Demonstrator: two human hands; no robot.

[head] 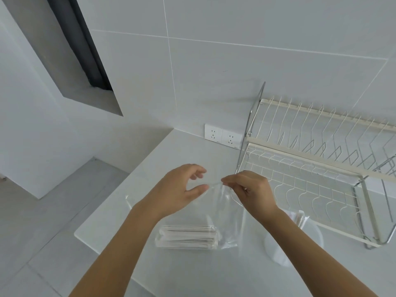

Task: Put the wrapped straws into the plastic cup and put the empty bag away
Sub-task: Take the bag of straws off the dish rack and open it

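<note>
A clear plastic bag (222,211) hangs above the white counter, with a bundle of paper-wrapped straws (188,236) lying across its bottom. My right hand (250,189) pinches the bag's top edge between thumb and fingers. My left hand (180,189) is just left of that edge, fingers curled and apart, thumb tip close to the plastic; whether it touches is unclear. A clear plastic cup (300,239) stands on the counter to the right, partly behind my right forearm, with a few wrapped straws (299,218) standing in it.
A cream wire dish rack (321,179) fills the counter's right side, close behind the cup. Two wall sockets (222,136) sit at the back. The counter (120,211) ends at its left edge, above a grey tiled floor.
</note>
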